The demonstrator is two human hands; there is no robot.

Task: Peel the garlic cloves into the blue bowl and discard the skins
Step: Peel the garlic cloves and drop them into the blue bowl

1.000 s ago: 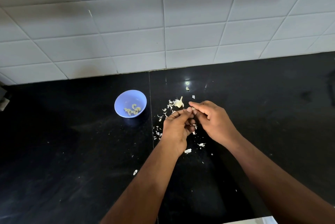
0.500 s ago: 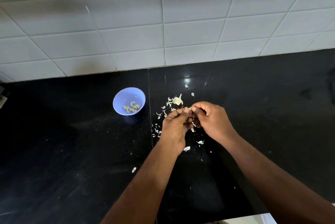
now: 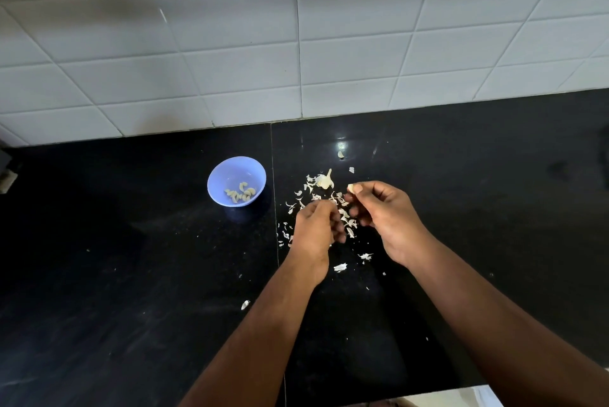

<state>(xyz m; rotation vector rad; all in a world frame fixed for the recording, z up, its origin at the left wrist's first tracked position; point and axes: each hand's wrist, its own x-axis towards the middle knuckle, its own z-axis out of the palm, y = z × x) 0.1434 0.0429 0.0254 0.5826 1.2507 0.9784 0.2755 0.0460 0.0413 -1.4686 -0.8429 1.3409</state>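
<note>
**Clove pinched in the right hand, skins strewn on the desk**

The right hand [image 3: 390,222] holds a garlic clove [image 3: 352,188] up at its fingertips, thumb and forefinger curled round it so the pale end shows towards the far side; held so, the clove is probably being turned to find the last of its skin, though whether any still clings is too small to tell. The left hand [image 3: 316,230] hangs just left of it, apart from the clove, its fingers curled inward over the litter. It may be pinching a scrap of skin just pulled away, but what lies inside the fingers is hidden, so I cannot tell.

Beneath and beyond both hands the black desk [image 3: 131,274] is scattered with papery skins [image 3: 344,213], dropped where the peeling is done and not yet gathered. At the far edge of that litter sits the remnant of the garlic bulb [image 3: 325,180] with its stalk upright, near enough to pluck from.

The blue bowl [image 3: 236,181] stands well to the left of the hands, with several peeled cloves [image 3: 240,194] in its bottom, kept apart from the mess. The skins still await discarding.
</note>
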